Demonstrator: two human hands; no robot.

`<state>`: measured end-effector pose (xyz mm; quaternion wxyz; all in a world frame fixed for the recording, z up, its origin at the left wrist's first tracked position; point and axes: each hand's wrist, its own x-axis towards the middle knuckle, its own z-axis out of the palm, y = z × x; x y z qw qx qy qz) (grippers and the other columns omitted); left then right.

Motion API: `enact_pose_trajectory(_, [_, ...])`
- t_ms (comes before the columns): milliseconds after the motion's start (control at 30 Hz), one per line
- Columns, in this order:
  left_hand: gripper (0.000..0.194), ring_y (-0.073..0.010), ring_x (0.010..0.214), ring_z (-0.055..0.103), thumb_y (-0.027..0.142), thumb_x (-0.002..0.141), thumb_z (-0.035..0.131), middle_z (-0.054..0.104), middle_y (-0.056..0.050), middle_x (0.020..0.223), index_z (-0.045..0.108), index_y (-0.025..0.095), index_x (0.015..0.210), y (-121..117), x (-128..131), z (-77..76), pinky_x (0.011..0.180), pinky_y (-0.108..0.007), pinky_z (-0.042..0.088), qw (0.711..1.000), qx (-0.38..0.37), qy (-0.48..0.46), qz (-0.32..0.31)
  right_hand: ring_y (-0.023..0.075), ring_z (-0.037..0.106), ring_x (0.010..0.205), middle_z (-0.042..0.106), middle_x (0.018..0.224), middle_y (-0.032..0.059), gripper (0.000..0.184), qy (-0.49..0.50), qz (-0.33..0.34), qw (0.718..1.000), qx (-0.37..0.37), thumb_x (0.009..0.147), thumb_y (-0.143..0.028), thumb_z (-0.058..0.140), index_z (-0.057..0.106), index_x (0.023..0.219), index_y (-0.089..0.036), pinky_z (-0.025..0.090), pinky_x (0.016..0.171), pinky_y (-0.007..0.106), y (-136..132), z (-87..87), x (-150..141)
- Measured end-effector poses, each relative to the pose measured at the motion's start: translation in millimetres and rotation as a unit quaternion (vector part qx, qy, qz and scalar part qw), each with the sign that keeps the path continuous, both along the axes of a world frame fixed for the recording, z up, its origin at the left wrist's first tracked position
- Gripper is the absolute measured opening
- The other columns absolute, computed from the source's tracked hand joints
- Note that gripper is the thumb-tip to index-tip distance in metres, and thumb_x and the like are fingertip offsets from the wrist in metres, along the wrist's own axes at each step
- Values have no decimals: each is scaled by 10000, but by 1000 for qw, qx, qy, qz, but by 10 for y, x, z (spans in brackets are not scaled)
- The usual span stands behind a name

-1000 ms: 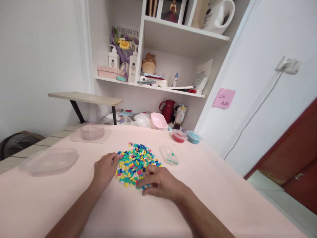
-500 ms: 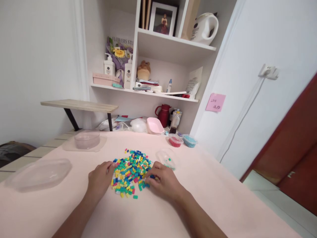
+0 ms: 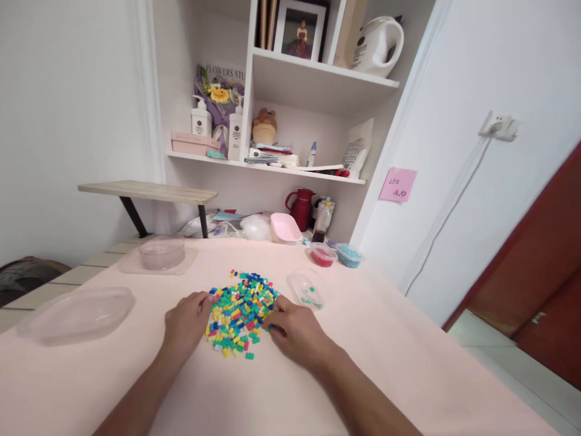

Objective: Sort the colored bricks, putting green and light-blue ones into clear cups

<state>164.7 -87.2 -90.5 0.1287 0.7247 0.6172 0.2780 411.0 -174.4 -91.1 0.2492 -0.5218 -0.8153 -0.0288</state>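
Observation:
A heap of small coloured bricks [image 3: 240, 312] lies on the pink table [image 3: 408, 375]. My left hand [image 3: 185, 321] rests at the heap's left edge, fingers curled against the bricks. At the heap's right edge my right hand [image 3: 295, 327] has its fingers pinched together on small blue-green bricks. A small clear tub [image 3: 307, 288] with a few teal bricks sits just right of the heap.
A red-filled tub [image 3: 323, 255] and a blue-filled tub [image 3: 349, 255] stand at the back right. A clear bowl [image 3: 161, 252] and a large clear lid [image 3: 77, 313] lie to the left. Shelves with bottles, a red jug and a pink container [image 3: 285, 228] stand behind.
My right hand has slid from the heap's near edge to its right side and pinched bricks there. My left hand has stayed at the left edge.

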Motion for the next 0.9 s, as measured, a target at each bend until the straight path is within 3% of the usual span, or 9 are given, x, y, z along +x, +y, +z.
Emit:
enact_pose_trajectory(200, [369,-198,1046,649,354,923,346,758,3,1064,709,287,919,-7,-9,-7,838,-295,423,1000,-3,7,0,123,586,751,588,903,2,301,69,31,996,-35,775,-62,603,753,927,-274,439,697,230,4,-25,17])
enact_pose_trajectory(333, [372,-201,1031,661,356,911,342,762,-4,1033,708,288,923,4,-23,-6,845,-291,440,1000,-6,9,-3,132,584,748,595,875,10,190,163,46,986,-9,831,-136,631,760,884,-264,455,692,238,21,87,76])
enact_pose_trajectory(400, [382,-216,1059,656,372,909,337,759,-16,1046,707,279,922,24,-28,-2,867,-303,442,1000,-7,8,-1,140,556,704,571,807,11,141,245,10,968,49,864,-206,628,757,897,-251,454,662,249,36,174,196])
enact_pose_trajectory(500, [394,-237,1105,644,415,908,339,751,-9,1105,709,290,957,69,-34,-6,899,-338,436,1000,-28,0,7,146,498,639,522,743,2,164,343,-106,922,145,890,-295,599,744,930,-228,439,619,268,49,271,455])
enact_pose_trajectory(633, [405,-255,1122,639,423,911,336,748,-6,1132,714,300,986,124,-47,-26,916,-372,432,999,-37,-18,10,151,505,637,560,795,13,268,382,-206,883,179,902,-349,549,724,1057,-218,470,645,292,59,275,699])
enact_pose_trajectory(767, [403,-266,1130,634,431,912,339,751,-11,1123,718,299,957,126,-54,-21,914,-388,434,999,-31,-11,9,142,525,616,629,834,23,283,379,-175,893,169,909,-328,520,720,1077,-218,474,624,284,63,244,649])
enact_pose_trajectory(900, [394,-256,1100,644,428,913,340,747,-9,1131,711,299,949,96,-42,0,911,-383,434,1000,-29,-6,2,139,582,649,696,835,18,215,303,-67,945,104,906,-240,536,742,966,-232,469,644,259,31,231,424])
